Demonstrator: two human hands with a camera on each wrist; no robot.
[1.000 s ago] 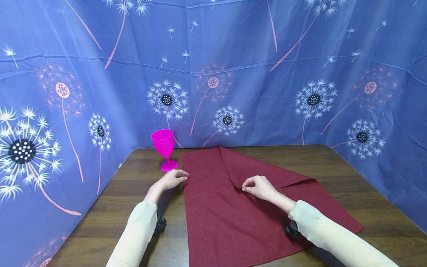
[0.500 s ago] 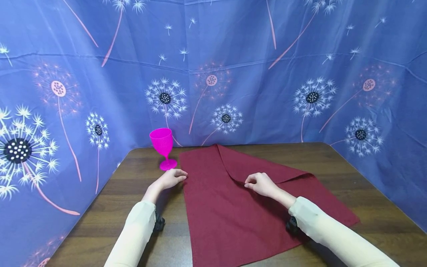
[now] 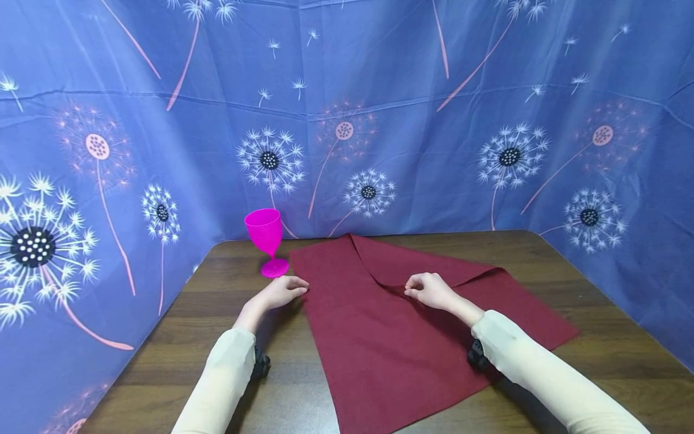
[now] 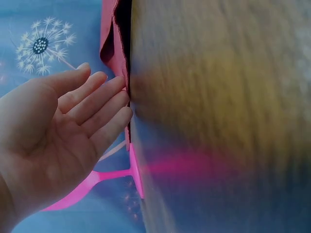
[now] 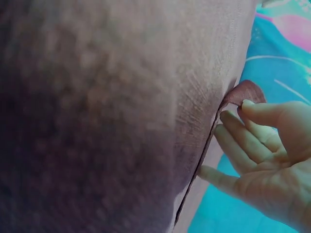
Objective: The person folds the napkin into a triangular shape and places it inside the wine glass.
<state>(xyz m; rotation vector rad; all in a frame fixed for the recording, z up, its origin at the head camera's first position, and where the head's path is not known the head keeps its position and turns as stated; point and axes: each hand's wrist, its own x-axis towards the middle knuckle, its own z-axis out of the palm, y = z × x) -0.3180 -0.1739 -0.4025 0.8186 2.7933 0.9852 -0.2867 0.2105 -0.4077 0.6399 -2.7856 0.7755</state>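
Observation:
A dark red cloth (image 3: pixel 374 349) lies across the table, its far right part folded over toward the middle. At the tip of this folded flap, my right hand (image 3: pixel 434 292) pinches the fabric between thumb and fingers; the pinched corner (image 5: pixel 248 91) stands up in the right wrist view. My left hand (image 3: pixel 279 292) is at the cloth's left edge, fingertips right at the fabric. Its fingers (image 4: pixel 99 99) are nearly straight in the left wrist view, palm showing. Behind the left hand stands a bright pink goblet (image 3: pixel 265 232), upright, its foot close to the knuckles.
The brown wooden table (image 3: pixel 190 337) has a back edge against a blue dandelion-print curtain (image 3: pixel 423 150), which also runs along both sides. Bare wood shows left of the cloth and on the right.
My right hand has moved slightly right and away from me, pulling the flap. The cloth's near left edge has swung right and its right corner has drawn inward. My left hand stays nearly in place.

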